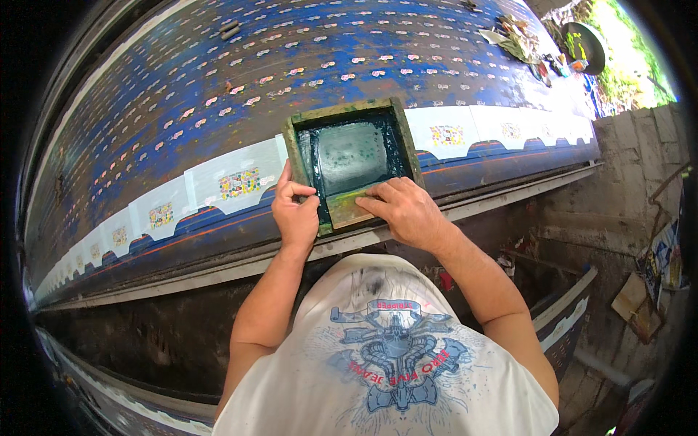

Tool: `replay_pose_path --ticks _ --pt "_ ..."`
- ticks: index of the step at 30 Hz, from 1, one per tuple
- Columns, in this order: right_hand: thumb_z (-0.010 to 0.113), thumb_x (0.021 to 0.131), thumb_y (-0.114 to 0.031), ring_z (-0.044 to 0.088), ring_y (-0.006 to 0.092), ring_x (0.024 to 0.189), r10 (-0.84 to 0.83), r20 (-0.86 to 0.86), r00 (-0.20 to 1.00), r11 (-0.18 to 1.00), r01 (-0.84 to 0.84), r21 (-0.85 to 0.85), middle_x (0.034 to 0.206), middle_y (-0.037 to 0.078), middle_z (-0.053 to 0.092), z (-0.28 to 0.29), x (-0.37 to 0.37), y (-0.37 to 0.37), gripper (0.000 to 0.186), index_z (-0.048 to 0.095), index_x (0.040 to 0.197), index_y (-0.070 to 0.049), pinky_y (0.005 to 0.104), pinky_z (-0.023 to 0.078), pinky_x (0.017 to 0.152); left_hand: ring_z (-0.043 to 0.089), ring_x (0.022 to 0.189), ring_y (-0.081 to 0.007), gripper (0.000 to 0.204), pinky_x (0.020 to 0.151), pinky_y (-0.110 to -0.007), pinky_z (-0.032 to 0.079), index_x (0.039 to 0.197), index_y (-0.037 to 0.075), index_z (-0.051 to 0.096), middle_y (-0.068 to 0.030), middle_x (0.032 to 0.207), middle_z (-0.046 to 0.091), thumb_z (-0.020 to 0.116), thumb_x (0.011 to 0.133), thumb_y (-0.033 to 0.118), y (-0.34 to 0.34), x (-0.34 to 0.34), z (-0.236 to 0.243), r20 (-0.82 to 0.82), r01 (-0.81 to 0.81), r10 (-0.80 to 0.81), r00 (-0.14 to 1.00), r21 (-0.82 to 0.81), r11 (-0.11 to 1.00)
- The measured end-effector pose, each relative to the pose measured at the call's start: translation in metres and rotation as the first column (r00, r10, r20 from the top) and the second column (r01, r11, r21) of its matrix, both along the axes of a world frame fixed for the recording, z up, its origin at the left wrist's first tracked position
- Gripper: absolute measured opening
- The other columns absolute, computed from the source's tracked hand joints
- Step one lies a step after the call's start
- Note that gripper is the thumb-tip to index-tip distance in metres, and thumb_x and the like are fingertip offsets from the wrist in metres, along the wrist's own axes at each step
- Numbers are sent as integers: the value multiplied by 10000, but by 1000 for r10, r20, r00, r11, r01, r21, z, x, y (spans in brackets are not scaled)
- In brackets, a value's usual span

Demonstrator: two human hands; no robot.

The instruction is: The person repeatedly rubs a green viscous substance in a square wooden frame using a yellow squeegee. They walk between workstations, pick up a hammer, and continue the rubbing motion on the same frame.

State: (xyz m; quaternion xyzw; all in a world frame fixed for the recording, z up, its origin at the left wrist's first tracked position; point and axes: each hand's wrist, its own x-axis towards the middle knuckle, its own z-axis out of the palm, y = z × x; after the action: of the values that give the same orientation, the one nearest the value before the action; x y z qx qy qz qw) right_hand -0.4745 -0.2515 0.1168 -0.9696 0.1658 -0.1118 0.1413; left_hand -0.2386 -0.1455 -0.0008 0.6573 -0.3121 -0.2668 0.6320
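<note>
A wooden screen-printing frame with a dark green, wet-looking mesh sits on the long table in front of me. My left hand is closed round the frame's left side, near its front corner. Inside the near end of the frame lies a squeegee, a flat wooden board stained yellow and green. Fingers of my right hand pinch the squeegee's right part from above. Its lower edge is hidden against the mesh. Beneath and beside the frame runs a row of white cut pieces, including one with a colourful print.
The long blue-stained table carries rows of small printed marks. A metal rail follows its near edge. Crumpled scraps and a dark round pan are at the far right. Another rail-edged table stands at lower left.
</note>
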Motion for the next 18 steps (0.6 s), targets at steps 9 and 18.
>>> replay_pose_path --ticks 9,18 --pt "868 902 -192 641 378 1333 -132 44 990 975 122 186 1378 150 701 -1 -17 23 459 781 1340 -84 491 510 1136 501 1626 -392 171 1294 -431 380 832 50 702 -312 1740 506 705 790 -116 0 1 -2 -7 -7 7 1000 14 1000" --pt "808 1018 -155 640 392 1423 -570 297 766 756 348 555 1512 222 691 -36 -76 13 433 747 1423 -16 476 484 1220 500 1622 -385 185 1312 -439 358 845 26 686 -312 1747 499 684 783 -148 -6 -7 22 -31 -26 24 999 -67 997"
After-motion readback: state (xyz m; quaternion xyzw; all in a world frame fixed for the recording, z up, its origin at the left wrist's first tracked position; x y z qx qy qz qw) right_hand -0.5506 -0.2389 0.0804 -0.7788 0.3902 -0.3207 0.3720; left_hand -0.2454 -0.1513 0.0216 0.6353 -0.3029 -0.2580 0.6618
